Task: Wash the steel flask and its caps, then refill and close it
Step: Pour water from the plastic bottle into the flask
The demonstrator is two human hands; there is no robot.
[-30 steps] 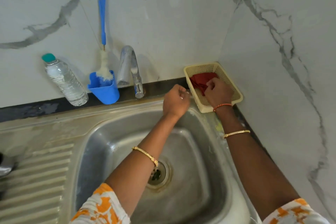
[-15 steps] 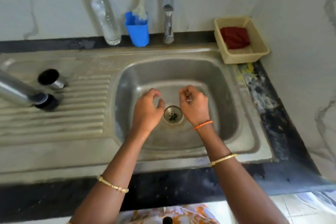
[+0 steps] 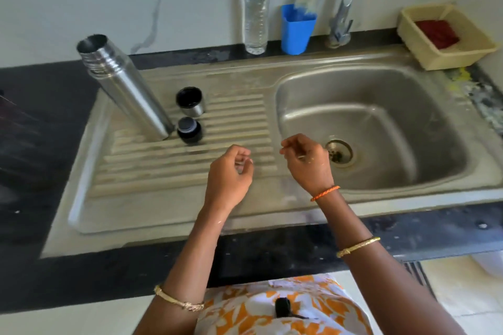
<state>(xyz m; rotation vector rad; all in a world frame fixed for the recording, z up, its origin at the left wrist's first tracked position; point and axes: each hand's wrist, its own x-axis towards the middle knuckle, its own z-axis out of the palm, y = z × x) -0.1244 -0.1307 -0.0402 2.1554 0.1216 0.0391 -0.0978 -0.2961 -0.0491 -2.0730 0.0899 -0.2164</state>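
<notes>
While the flask (image 3: 123,87) stands uncapped at centre left on the draining board (image 3: 174,171), probably to drip, its two caps (image 3: 189,101) beside its base, left hand (image 3: 228,177) and right hand (image 3: 307,163) hover mid-frame, fingers loosely curled, apparently empty.

head camera, looking steeply down, sink (image 3: 285,81) close

- Left hand (image 3: 228,171) — bare, with a gold bangle up the forearm.
- Right hand (image 3: 309,163) — orange thread at the wrist, gold bangle above.
- Orange-and-white floral garment.
</notes>
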